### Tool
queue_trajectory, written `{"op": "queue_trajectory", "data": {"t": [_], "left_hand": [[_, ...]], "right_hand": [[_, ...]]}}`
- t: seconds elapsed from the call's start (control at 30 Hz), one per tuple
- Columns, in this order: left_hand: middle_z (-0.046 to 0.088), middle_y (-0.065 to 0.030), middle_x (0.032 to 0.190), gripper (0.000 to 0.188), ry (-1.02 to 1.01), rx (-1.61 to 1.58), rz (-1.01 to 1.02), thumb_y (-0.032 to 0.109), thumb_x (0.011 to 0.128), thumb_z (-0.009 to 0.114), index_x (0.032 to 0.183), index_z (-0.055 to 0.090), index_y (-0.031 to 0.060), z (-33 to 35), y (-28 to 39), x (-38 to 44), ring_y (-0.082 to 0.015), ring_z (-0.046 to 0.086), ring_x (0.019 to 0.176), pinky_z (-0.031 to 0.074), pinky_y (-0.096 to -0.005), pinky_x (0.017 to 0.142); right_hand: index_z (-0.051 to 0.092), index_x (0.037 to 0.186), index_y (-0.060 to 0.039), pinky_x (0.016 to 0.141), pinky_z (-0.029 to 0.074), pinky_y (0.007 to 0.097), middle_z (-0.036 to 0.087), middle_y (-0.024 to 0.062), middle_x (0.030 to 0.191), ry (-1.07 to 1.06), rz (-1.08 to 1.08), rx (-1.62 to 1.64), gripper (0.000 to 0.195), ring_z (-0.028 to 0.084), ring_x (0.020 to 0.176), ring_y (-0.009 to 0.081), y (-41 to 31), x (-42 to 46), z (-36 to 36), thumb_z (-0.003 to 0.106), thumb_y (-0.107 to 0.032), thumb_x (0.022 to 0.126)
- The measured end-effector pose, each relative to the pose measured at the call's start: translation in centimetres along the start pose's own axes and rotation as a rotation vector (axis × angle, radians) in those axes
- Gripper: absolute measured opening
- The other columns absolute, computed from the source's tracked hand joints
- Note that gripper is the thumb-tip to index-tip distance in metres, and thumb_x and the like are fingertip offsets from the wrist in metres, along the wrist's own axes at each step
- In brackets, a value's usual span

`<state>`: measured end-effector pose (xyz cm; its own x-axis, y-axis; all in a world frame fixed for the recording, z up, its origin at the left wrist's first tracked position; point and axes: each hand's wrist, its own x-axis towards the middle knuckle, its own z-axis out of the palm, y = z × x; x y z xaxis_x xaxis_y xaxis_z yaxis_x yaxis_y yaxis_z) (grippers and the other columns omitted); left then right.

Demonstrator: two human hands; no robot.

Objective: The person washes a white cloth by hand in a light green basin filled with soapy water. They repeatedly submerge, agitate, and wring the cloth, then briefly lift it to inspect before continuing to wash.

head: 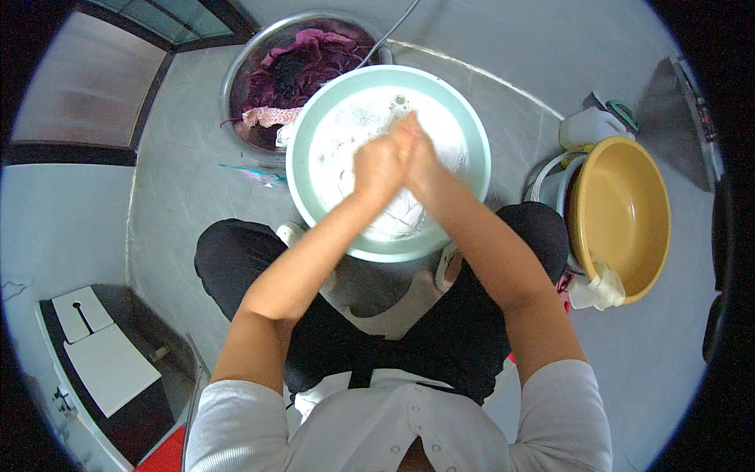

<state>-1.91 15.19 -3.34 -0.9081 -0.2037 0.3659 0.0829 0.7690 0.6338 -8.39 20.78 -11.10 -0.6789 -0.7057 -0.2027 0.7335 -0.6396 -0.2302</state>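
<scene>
My left hand [378,168] and my right hand [420,156] are pressed together over the middle of a pale green basin [479,159]. Both are blurred, with bent fingers. White foamy water fills the basin, with several bubbles near its far side. Folds of a white cloth [401,215] show just below my wrists, partly under the suds. Whether my fingers grip part of this cloth cannot be seen, as white blends into white around them. The basin stands on the floor between my knees.
Behind the basin at left, a metal basin [227,94] holds purple fabric [318,53] and a pink patterned cloth [271,116]. A grey hose [392,29] runs down between the basins. At right, a yellow basin [625,218] leans tilted near a white plastic jug [590,127].
</scene>
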Motion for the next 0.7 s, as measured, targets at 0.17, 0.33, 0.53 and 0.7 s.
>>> {"op": "queue_trajectory", "data": {"t": [0.17, 0.33, 0.53, 0.7], "left_hand": [[0.056, -0.0177, 0.055, 0.034, 0.017, -0.054, -0.146, 0.023, 0.087, 0.047, 0.063, 0.058, 0.0011, -1.2, -1.9, 1.6, -0.0274, 0.055, 0.046, 0.044, -0.0388, 0.047], [0.056, -0.0144, 0.053, 0.033, -0.013, 0.125, 0.120, 0.025, 0.086, 0.047, 0.061, 0.058, 0.0062, 0.0, -0.2, -0.4, -0.0284, 0.055, 0.046, 0.043, -0.0385, 0.046], [0.056, -0.0175, 0.054, 0.036, 0.039, 0.133, -0.091, 0.024, 0.087, 0.046, 0.060, 0.057, 0.0021, -1.5, -2.9, 0.7, -0.0293, 0.055, 0.045, 0.042, -0.0380, 0.044], [0.056, -0.0160, 0.054, 0.035, 0.016, 0.129, 0.004, 0.026, 0.086, 0.047, 0.062, 0.057, 0.0029, -1.1, -2.8, -0.3, -0.0271, 0.056, 0.046, 0.042, -0.0382, 0.044]], "right_hand": [[0.046, 0.084, -0.0104, 0.067, 0.044, 0.0331, 0.049, 0.0040, 0.077, 0.000, 0.080, 0.048, 0.038, 0.049, 0.070, 0.0169, 1.3, 0.3, 3.1, 0.028, -0.042, 0.093], [0.047, 0.075, -0.0128, 0.066, 0.043, 0.0333, 0.049, 0.0031, 0.073, -0.078, 0.110, 0.117, 0.041, 0.049, 0.069, 0.0158, 0.4, 0.4, 2.2, 0.028, -0.045, 0.093], [0.044, 0.073, -0.0131, 0.064, 0.043, 0.0327, 0.046, -0.0015, 0.062, 0.486, 0.136, -0.102, 0.043, 0.047, 0.061, 0.0143, 0.7, -2.3, 10.5, 0.027, -0.048, 0.092], [0.042, 0.068, -0.0162, 0.058, 0.040, 0.0288, 0.040, -0.0025, 0.063, 0.432, 0.031, -0.069, 0.040, 0.042, 0.061, 0.0111, 2.3, -1.9, 6.5, 0.032, -0.047, 0.091]]}}
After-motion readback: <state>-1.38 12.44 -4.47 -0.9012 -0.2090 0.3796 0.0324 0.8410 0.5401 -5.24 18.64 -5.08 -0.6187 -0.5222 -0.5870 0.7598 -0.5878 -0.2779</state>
